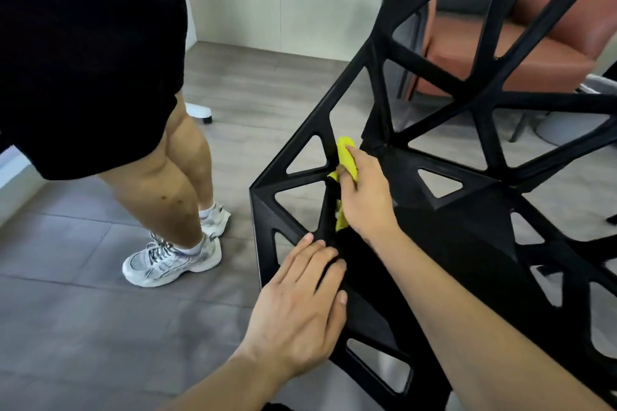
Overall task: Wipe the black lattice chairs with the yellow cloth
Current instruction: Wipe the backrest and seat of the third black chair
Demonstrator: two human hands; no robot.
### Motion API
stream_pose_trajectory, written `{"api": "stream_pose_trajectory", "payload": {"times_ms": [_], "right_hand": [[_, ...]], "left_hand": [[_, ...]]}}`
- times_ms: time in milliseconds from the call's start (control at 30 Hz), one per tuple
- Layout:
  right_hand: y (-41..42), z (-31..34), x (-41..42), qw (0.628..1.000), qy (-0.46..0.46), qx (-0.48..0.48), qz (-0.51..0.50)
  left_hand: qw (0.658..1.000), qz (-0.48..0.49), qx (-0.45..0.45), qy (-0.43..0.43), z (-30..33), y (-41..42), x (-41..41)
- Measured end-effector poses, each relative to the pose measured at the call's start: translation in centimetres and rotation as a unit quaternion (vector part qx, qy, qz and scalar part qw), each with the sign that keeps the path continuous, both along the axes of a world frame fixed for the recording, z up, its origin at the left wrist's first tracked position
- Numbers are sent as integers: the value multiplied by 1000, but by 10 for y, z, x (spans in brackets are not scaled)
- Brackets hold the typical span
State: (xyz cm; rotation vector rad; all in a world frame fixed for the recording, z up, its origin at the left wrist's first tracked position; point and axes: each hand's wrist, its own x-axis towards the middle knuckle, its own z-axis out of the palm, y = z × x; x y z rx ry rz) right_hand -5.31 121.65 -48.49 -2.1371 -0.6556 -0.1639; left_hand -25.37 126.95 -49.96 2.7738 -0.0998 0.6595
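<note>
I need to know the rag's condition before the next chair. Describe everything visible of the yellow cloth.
The yellow cloth is a bright, soft-looking fabric, bunched up rather than spread flat. The right hand grips it and covers most of it; one fold shows above the fingers and a smaller strip below the palm. It is pressed against a strut of the black lattice plastic chair, near the triangular openings. No stains are discernible on the visible parts. The left hand rests flat on the chair, not touching the cloth.

The right hand (pixel 362 197) is pressing the yellow cloth (pixel 347 157) against the black lattice chair (pixel 467 220) near its front corner, while the left hand (pixel 300 304) is lying flat on its edge.
</note>
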Motion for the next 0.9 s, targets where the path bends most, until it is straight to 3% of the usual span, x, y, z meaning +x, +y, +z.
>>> {"api": "stream_pose_trajectory", "payload": {"times_ms": [67, 133, 267, 367, 467, 567, 700, 767, 833, 900], "right_hand": [[-7, 1, -17, 999, 24, 25, 2], [-10, 6, -39, 997, 3, 31, 66], [-18, 15, -70, 970, -35, -2, 241], [-17, 25, -69, 983, -53, 45, 170], [13, 34, -71, 991, -54, 72, 94], [21, 26, -102, 985, -50, -13, 167], [-20, 27, -112, 941, -165, -128, 267], [-20, 38, -97, 958, -152, -84, 229], [1, 51, -73, 990, -105, 29, 87], [30, 59, -61, 994, -32, 100, 10]], "left_hand": [[1000, -5, -10, -15, 0, 1, 0], [999, -21, -32, -36, 2, 3, -1], [977, -43, -181, -100, 12, 9, -11], [940, 88, -279, -177, 21, 31, -19], [912, 192, -306, -195, 28, 61, -13], [906, 187, -341, -167, 37, 79, 6], [894, 161, -391, -147, 57, 85, 32], [885, 156, -415, -145, 62, 84, 39], [878, 147, -442, -108, 59, 80, 44], [875, 127, -463, -61, 51, 74, 47]]}}
